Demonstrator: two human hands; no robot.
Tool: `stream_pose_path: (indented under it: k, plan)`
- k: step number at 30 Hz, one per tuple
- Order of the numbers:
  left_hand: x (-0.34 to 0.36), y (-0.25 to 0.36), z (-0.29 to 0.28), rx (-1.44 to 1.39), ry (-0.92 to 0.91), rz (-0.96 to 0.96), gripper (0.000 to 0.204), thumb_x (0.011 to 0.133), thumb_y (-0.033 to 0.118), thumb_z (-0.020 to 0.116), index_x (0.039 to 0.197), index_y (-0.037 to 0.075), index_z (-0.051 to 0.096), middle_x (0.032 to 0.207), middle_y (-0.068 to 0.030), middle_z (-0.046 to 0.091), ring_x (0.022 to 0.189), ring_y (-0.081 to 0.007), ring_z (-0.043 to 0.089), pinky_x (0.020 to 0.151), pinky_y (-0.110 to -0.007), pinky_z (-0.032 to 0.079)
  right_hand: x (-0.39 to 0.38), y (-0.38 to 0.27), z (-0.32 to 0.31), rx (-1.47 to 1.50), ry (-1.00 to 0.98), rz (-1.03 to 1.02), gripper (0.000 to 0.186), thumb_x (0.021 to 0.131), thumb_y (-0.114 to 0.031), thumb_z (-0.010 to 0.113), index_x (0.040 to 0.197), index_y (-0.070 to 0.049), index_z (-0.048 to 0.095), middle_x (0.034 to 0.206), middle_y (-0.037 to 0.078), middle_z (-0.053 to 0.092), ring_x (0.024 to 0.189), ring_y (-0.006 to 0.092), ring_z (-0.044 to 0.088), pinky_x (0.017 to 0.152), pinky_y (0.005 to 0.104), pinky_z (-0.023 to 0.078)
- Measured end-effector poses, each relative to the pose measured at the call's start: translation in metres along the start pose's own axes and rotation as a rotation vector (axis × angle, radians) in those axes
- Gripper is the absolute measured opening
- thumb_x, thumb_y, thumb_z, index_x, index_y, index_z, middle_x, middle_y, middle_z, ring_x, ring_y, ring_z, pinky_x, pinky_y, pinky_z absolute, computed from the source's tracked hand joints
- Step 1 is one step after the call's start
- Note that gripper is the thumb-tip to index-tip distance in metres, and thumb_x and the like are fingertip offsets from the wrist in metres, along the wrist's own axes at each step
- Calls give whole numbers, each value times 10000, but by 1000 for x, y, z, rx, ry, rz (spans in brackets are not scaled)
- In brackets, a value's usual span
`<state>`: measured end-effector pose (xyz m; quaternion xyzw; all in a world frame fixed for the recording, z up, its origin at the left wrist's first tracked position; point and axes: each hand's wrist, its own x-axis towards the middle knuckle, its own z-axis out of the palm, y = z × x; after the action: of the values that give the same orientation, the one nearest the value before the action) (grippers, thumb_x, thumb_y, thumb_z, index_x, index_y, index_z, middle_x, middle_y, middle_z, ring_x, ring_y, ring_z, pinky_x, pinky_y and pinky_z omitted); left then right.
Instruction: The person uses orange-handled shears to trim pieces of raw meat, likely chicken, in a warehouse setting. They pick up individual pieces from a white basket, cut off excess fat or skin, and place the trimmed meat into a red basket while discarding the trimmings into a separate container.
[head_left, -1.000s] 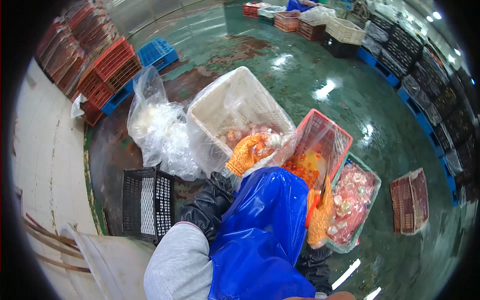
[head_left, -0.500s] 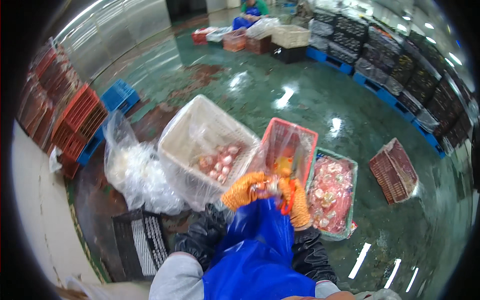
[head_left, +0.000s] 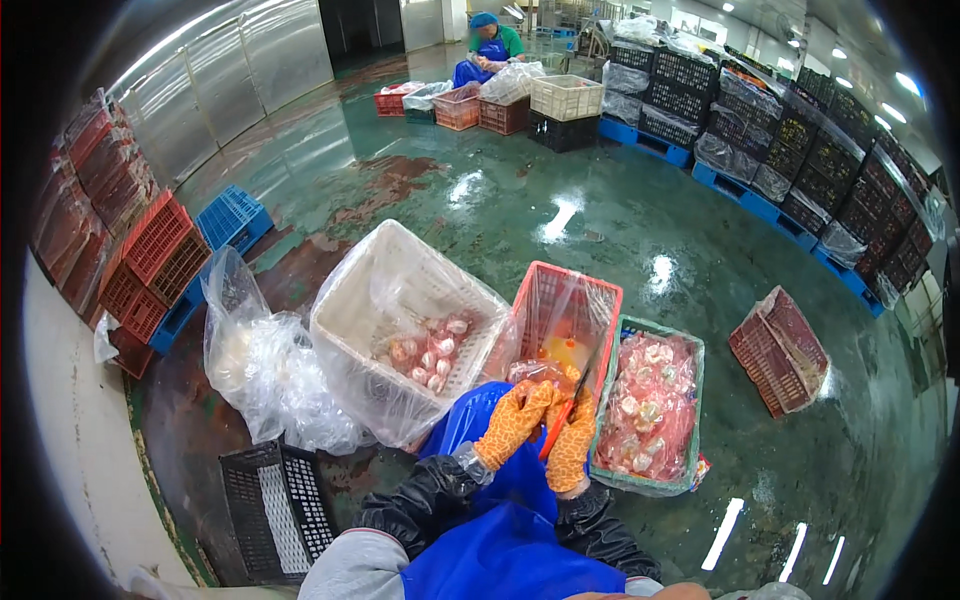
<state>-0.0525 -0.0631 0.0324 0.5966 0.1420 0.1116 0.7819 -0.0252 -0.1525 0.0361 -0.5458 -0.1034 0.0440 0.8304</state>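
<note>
Both my hands wear orange patterned gloves and are close together over my blue apron, at the near end of the red crate (head_left: 617, 300). My right hand (head_left: 570, 452) is closed around a red-handled knife (head_left: 556, 430), its dark blade pointing up and away along the crate's side. My left hand (head_left: 515, 422) is curled, its fingertips drawn together beside the knife; what they hold is hidden. Just beyond them is a pinkish wrapped item (head_left: 535, 371). Inside the plastic-lined red crate is something yellow and orange (head_left: 565, 352).
Left stands a lined white crate (head_left: 345, 300) with reddish-white bulb-shaped pieces (head_left: 437, 355). A green crate (head_left: 697, 400) of pink, wrapped pieces is at right. Clear plastic bags (head_left: 290, 380), a black crate (head_left: 265, 510) and a maroon crate (head_left: 780, 350) lie around. A co-worker (head_left: 490, 50) sits far off.
My hands have drawn nearer to me and come together. The reddish-white item between them no longer shows there. The knife stays in my right hand, and the view has tilted up slightly.
</note>
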Motion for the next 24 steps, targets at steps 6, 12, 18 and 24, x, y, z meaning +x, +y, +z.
stream_pose_path:
  k: [6, 12, 18, 24]
  plan:
    - [-5, 9, 7, -197, 71, -127, 247, 883, 299, 542, 893, 55, 580, 599, -9, 529, 417, -84, 453, 376, -246, 375, 6, 0, -10, 55, -64, 165, 338, 869, -25, 495, 1201, -61, 444, 865, -8, 510, 640, 55, 492, 495, 180, 413]
    - [27, 2, -25, -219, 201, 31, 343, 911, 378, 461, 813, 66, 562, 529, -56, 539, 375, -138, 497, 338, -255, 390, 19, 18, -45, 552, -67, 656, 361, 856, -151, 583, 1191, -92, 461, 767, -4, 500, 537, 69, 454, 434, 196, 373]
    - [40, 9, -35, -202, 417, 204, 266, 911, 336, 485, 892, 83, 568, 573, -31, 558, 408, -100, 501, 362, -223, 402, 1, -9, -33, -425, -530, 306, 478, 798, -205, 669, 1184, -2, 473, 806, 8, 529, 728, 77, 490, 685, 218, 427]
    - [30, 8, -11, -158, 366, 194, 227, 905, 286, 513, 996, 79, 534, 657, 1, 560, 479, -63, 500, 407, -195, 406, 3, -13, -11, -444, -469, 193, 424, 816, -169, 646, 1180, -19, 488, 834, -12, 521, 747, 61, 472, 688, 208, 415]
